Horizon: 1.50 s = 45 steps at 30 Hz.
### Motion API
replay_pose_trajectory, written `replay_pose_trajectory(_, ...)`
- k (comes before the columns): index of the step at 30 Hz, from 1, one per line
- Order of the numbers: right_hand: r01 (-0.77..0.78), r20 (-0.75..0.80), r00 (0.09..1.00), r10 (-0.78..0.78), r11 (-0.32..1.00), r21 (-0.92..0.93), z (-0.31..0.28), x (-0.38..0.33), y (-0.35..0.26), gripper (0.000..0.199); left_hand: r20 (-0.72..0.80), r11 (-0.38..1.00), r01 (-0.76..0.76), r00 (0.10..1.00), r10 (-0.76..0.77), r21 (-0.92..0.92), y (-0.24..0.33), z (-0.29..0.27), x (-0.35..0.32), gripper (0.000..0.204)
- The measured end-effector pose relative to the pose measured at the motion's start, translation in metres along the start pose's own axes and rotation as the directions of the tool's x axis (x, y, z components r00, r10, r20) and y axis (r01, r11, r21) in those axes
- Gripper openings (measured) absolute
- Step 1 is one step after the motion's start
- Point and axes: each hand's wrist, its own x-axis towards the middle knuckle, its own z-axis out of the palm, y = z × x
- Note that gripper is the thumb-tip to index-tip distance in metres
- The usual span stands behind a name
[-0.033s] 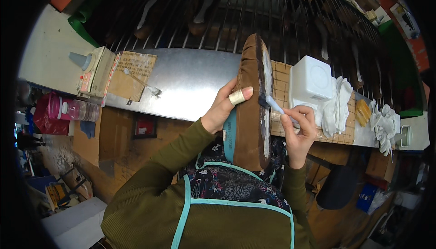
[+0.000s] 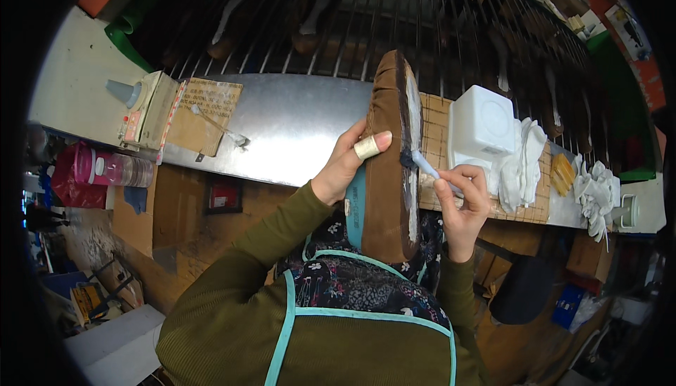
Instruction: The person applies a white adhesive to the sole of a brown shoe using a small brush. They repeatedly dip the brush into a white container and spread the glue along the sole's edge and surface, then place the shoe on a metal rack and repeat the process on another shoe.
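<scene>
My left hand [image 2: 343,166] is closed on a brown shoe upper [image 2: 386,185], its thumb, wrapped in pale tape, pressing the side. The upper stands with its toe pointing away from me and its near end at my lap. A teal shoe last [image 2: 355,203] shows at its left side. Whitish coating covers the underside, which faces right. In a pinch, my right hand [image 2: 465,206] holds a small brush [image 2: 424,164] with a pale blue handle. Its dark bristles touch the upper along the edge of the coated underside.
Behind the metal bench [image 2: 303,115] runs a rack of metal bars [image 2: 359,30] with dark shoe parts below. On the right are a white plastic container [image 2: 482,122], white gloves [image 2: 522,164] and a yellow block [image 2: 562,173]. A cotton-tipped stick [image 2: 218,125] lies on cardboard [image 2: 204,104] at left.
The brush tip sits very slightly lower along the edge of the upper. Both hands keep almost the same place and grip.
</scene>
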Motion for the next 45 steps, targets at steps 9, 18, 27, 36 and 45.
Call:
replay_pose_trajectory(9, -0.073, 0.066, 0.995, 0.068, 0.995, 0.069, -0.011, -0.023, 0.008, 0.015, -0.013, 1.000, -0.005, 1.000, 0.005, 0.012, 0.005, -0.008, 0.021, 0.066)
replay_pose_trajectory(18, -0.108, 0.085, 0.991, 0.103, 0.993, 0.052, -0.029, -0.034, 0.003, 0.016, -0.035, 0.997, -0.006, 0.999, 0.009, 0.075, 0.009, -0.007, 0.037, 0.064)
replay_pose_trajectory(27, 0.025, 0.003, 1.000, -0.025, 0.999, -0.026, -0.033, -0.034, -0.004, 0.016, -0.011, 0.993, 0.117, 0.993, -0.117, -0.007, 0.012, 0.000, 0.050, 0.053)
replay_pose_trajectory(36, 0.207, 0.021, 0.978, -0.206, 0.977, -0.045, -0.038, -0.010, -0.019, 0.017, 0.085, 0.948, 0.283, 0.958, -0.273, -0.146, 0.022, 0.007, 0.052, 0.058)
replay_pose_trajectory(45, 0.346, 0.169, 0.915, -0.366, 0.928, 0.138, -0.024, 0.028, -0.037, 0.016, 0.234, 0.827, 0.461, 0.885, -0.403, -0.321, 0.018, -0.005, 0.033, 0.055)
